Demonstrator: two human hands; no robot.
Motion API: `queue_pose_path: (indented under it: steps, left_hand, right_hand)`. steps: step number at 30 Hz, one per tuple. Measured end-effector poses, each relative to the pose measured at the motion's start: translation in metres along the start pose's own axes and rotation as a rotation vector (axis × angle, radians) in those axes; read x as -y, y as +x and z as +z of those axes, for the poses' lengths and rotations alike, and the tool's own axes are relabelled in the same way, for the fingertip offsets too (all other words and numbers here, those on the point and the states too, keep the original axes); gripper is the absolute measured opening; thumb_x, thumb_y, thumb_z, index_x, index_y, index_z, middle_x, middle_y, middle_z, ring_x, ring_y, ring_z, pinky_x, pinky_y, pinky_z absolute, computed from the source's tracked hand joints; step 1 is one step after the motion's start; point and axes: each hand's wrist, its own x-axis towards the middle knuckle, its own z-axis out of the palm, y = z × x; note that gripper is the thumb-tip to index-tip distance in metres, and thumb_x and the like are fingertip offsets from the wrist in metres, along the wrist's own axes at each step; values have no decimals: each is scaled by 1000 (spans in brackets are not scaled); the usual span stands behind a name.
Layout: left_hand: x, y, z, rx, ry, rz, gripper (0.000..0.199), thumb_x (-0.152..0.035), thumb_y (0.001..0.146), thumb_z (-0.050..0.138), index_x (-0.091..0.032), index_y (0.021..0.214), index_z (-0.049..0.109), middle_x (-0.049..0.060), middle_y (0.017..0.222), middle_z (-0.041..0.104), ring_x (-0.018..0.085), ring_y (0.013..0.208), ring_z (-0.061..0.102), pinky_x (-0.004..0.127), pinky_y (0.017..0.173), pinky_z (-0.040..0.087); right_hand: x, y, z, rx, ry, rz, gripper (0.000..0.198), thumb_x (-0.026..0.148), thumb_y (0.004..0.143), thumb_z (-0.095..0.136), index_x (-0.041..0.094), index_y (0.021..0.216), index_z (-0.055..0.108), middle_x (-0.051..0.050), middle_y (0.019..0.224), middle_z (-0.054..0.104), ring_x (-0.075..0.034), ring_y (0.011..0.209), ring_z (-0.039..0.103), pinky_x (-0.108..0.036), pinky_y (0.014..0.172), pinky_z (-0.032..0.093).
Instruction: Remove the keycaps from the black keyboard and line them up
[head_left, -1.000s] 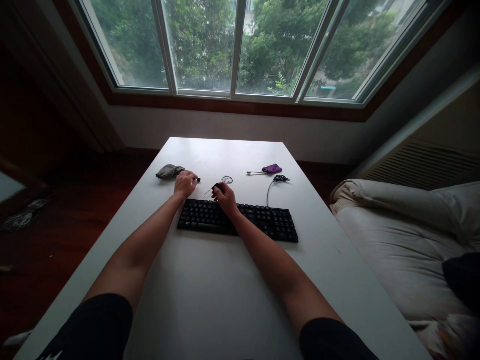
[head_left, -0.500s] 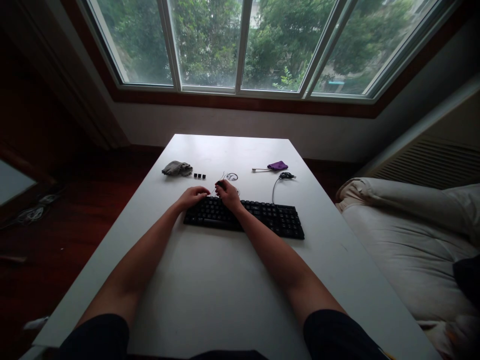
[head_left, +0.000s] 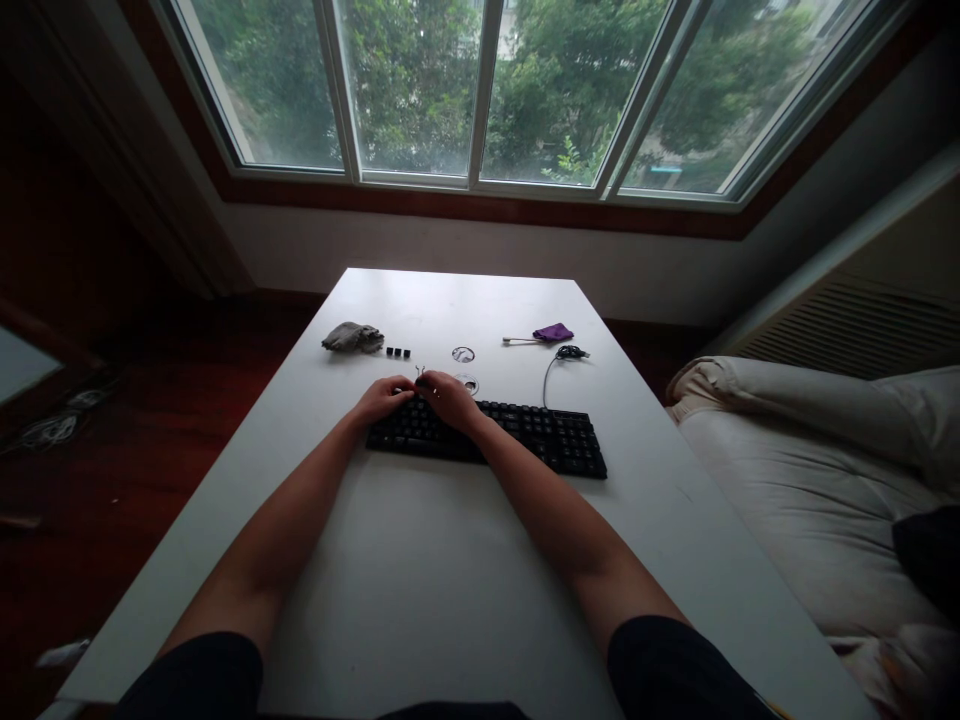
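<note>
A black keyboard lies across the white table. My left hand is at its far left corner, fingers closed against the edge and the keys. Just to the right, my right hand is closed in a pinch, its fingertips meeting the left fingertips. Thin wire ends of what looks like a keycap puller stick up from that pinch; the rest is hidden by the fingers. Three small black keycaps sit in a row beyond the left hand. Two thin round items, a farther one and a nearer one, lie past the right hand.
A crumpled grey cloth lies at the far left. To the far right are a purple cloth pouch, a thin light stick beside it, and the keyboard's bundled cable. A padded seat stands right of the table.
My right hand has come down and left, closer to my left hand. The wires, which stood up longer and farther right, now show only short ends. The left hand is nearly still.
</note>
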Motion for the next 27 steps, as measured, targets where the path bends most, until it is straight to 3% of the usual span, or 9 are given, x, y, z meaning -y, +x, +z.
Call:
queue_pose_path:
  steps: [5, 13, 20, 27]
  left_hand:
    - [-2, -3, -2, 19, 24, 65, 29, -42, 85, 65, -24, 103, 77, 4, 107, 77, 25, 103, 70, 36, 95, 53]
    - [-13, -8, -2, 30, 2, 59, 32, -40, 86, 65, -26, 114, 75, 4, 113, 76, 24, 106, 70, 36, 99, 53]
    - [-27, -5, 0, -55, 52, 95, 33, -42, 87, 66, -25, 115, 73, 5, 113, 75, 23, 104, 68, 35, 91, 55]
    - [-33, -3, 2, -89, 61, 93, 28, -43, 87, 67, -23, 105, 74, 4, 105, 75, 22, 100, 69, 30, 77, 54]
  right_hand:
    - [9, -7, 0, 3, -62, -5, 16, 37, 99, 56, 26, 97, 67, -6, 99, 73, -22, 92, 67, -32, 84, 49]
    - [2, 2, -5, -307, 422, 262, 29, 51, 97, 51, 24, 103, 60, -2, 84, 72, -16, 70, 69, -31, 71, 59]
    - [-5, 3, -1, -232, 551, 203, 30, 51, 92, 58, 23, 102, 62, -2, 81, 72, -18, 76, 71, -31, 71, 60]
    - [-11, 4, 0, -205, 485, 190, 26, 46, 90, 62, 22, 98, 66, -2, 81, 70, -17, 72, 68, -30, 68, 57]
